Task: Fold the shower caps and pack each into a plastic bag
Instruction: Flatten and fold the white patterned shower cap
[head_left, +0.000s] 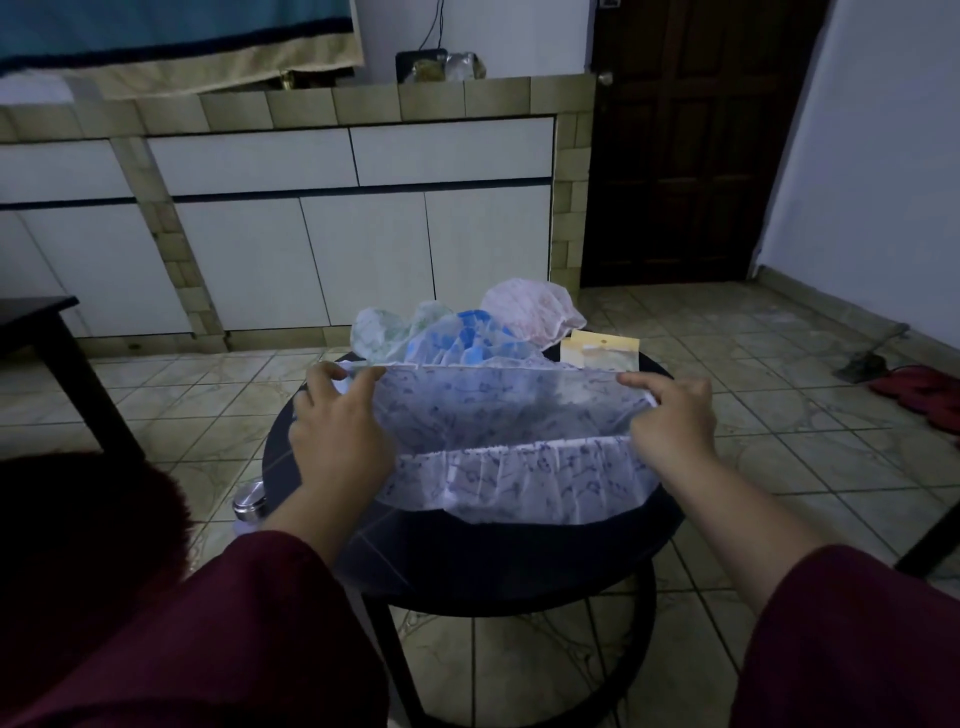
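Note:
A translucent white shower cap with a purple print (509, 441) is stretched flat over the round black table (493, 561). My left hand (340, 426) pinches its left end and my right hand (672, 415) pinches its right end, pulling the far edge taut. The cap's ruffled near edge lies toward me. Behind it sit three more caps: a green-printed one (384, 330), a blue-patterned one (467, 338) and a pink one (535, 309). Plastic bags with yellow card headers (597, 348) lie at the table's far right.
A metal bottle (250, 501) stands on the tiled floor left of the table. A dark side table (36, 317) is at the left. White cabinets (363, 249) and a dark door (691, 145) are behind. Red sandals (919, 395) lie at the right.

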